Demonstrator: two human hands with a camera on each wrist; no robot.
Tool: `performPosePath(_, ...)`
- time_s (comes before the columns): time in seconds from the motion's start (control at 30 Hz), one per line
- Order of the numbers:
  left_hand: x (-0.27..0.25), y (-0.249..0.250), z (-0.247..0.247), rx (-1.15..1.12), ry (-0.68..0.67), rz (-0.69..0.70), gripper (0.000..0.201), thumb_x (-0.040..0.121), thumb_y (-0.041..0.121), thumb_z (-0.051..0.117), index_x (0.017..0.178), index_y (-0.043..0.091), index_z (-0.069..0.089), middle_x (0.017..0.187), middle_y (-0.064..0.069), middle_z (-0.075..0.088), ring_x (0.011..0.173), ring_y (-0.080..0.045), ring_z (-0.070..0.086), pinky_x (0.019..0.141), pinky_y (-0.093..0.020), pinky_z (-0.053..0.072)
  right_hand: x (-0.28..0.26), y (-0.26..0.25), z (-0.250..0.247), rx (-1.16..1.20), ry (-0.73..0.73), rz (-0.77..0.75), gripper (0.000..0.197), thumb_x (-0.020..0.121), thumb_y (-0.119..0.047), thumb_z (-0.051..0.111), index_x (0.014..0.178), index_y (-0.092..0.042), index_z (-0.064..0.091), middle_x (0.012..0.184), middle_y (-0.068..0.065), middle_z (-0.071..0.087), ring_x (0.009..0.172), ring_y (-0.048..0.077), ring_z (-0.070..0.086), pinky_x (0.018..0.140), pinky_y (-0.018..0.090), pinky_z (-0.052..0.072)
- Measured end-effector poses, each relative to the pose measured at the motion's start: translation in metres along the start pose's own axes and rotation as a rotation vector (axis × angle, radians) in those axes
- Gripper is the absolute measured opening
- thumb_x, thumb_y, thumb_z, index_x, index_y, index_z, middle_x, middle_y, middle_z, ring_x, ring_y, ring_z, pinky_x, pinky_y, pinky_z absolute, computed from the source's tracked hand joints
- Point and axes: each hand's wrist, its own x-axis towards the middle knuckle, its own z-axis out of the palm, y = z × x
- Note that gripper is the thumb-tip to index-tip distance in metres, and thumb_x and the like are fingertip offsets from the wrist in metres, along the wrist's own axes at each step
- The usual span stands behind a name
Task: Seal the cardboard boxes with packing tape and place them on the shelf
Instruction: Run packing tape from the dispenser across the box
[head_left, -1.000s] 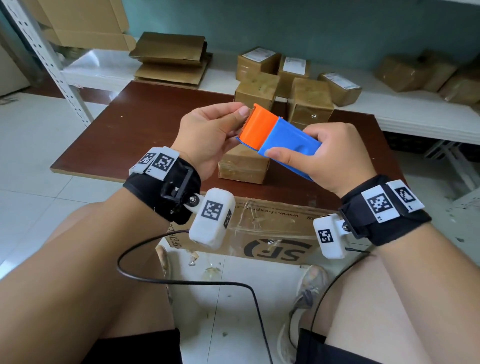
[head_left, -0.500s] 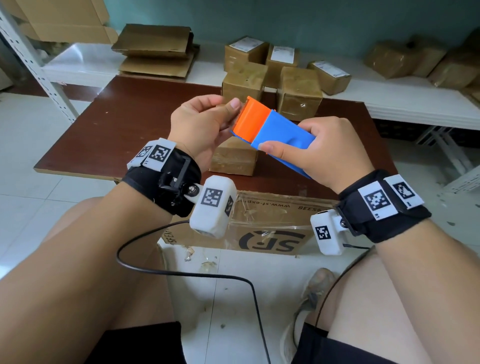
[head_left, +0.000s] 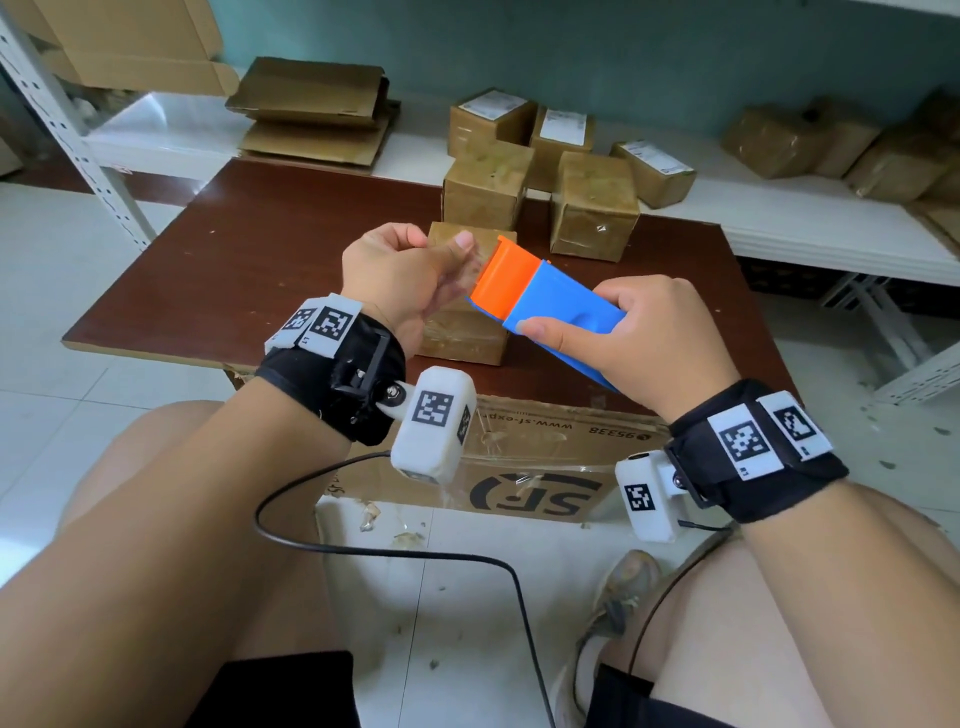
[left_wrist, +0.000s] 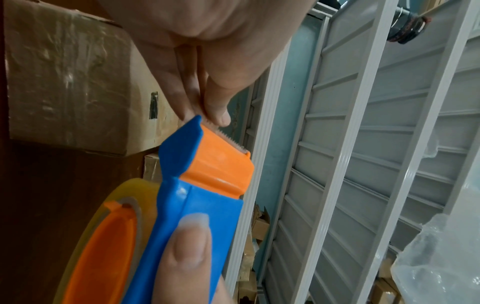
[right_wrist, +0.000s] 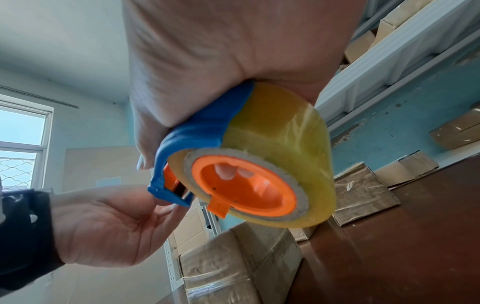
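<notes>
My right hand (head_left: 576, 312) grips the blue and orange tape dispenser (head_left: 540, 296) above the brown table (head_left: 260, 249). Its yellowish tape roll (right_wrist: 280, 144) sits under my palm. My left hand (head_left: 452, 257) pinches the clear tape end just off the orange toothed cutter (left_wrist: 223, 156), thumb against fingertips (left_wrist: 218, 117). A short clear strip spans hand and cutter. A taped cardboard box (head_left: 462, 338) stands on the table directly below both hands, partly hidden by them. Two more boxes (head_left: 488, 192) (head_left: 595, 208) stand behind it.
A white shelf (head_left: 805, 228) runs behind the table with several taped boxes (head_left: 561, 130) and flattened cardboard (head_left: 317, 109). A large printed carton (head_left: 524, 467) sits on the floor under the table's near edge. A black cable (head_left: 415, 553) crosses between my knees.
My left hand has drawn a little to the left off the cutter, pulling a short strip of tape out. Both hands have dropped slightly lower over the near box.
</notes>
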Motion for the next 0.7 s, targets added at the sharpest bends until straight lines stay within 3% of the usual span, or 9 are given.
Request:
performPosePath(0.07,0.008,0.006,-0.008,-0.043,0.030,0.005,0.040,0.089,-0.005,0.081,0.088,0.016,0.046,0.079,-0.013,0.079,0.070,-0.019,0.078,0.064,-0.026,0.062,-0.002,0.002,-0.001,-0.009,0.002,0.014,0.090,0.073,-0.097,0.054,0.056,-0.011,0.035,0.050,0.010,0.036,0.048,0.025,0.037,0.049,0.039,0.028)
performPosePath(0.13,0.013,0.010,-0.015,-0.012,-0.023,0.023,0.036,0.091,0.000,0.081,0.091,0.016,0.049,0.089,-0.015,0.081,0.082,-0.023,0.080,0.070,-0.027,0.063,-0.005,0.004,-0.002,0.000,-0.005,0.038,0.088,0.073,-0.096,0.056,0.056,-0.012,0.034,0.050,0.009,0.034,0.048,0.023,0.035,0.050,0.037,0.026)
performPosePath(0.37,-0.001,0.005,-0.003,0.079,-0.203,0.178,0.038,0.088,0.007,0.086,0.115,0.009,0.059,0.092,-0.010,0.082,0.095,-0.022,0.080,0.087,-0.036,0.064,0.000,0.020,0.000,-0.052,0.027,0.130,0.086,0.074,-0.093,0.062,0.056,-0.013,0.034,0.050,0.006,0.033,0.048,0.022,0.034,0.050,0.037,0.025)
performPosePath(0.47,-0.008,-0.004,0.004,0.122,-0.255,0.263,0.039,0.086,0.006,0.088,0.115,0.007,0.061,0.096,-0.011,0.082,0.092,-0.022,0.077,0.089,-0.041,0.065,0.003,0.025,0.003,-0.069,0.043,0.166,0.087,0.073,-0.094,0.061,0.055,-0.015,0.032,0.049,0.005,0.032,0.047,0.023,0.034,0.050,0.037,0.024)
performPosePath(0.57,-0.014,-0.014,0.012,0.188,-0.284,0.350,0.035,0.085,0.000,0.087,0.109,0.007,0.062,0.097,-0.011,0.082,0.090,-0.017,0.078,0.081,-0.033,0.063,0.007,0.027,0.009,-0.079,0.042,0.218,0.088,0.070,-0.099,0.058,0.055,-0.015,0.033,0.050,0.004,0.032,0.047,0.023,0.034,0.050,0.038,0.024)
performPosePath(0.7,-0.015,-0.029,0.026,0.365,-0.378,0.457,0.035,0.081,-0.002,0.088,0.104,0.015,0.067,0.107,-0.012,0.080,0.103,-0.021,0.079,0.094,-0.039,0.063,0.018,0.031,0.016,-0.068,0.017,0.304,0.089,0.069,-0.102,0.054,0.058,-0.015,0.035,0.054,0.004,0.035,0.049,0.024,0.035,0.051,0.036,0.023)
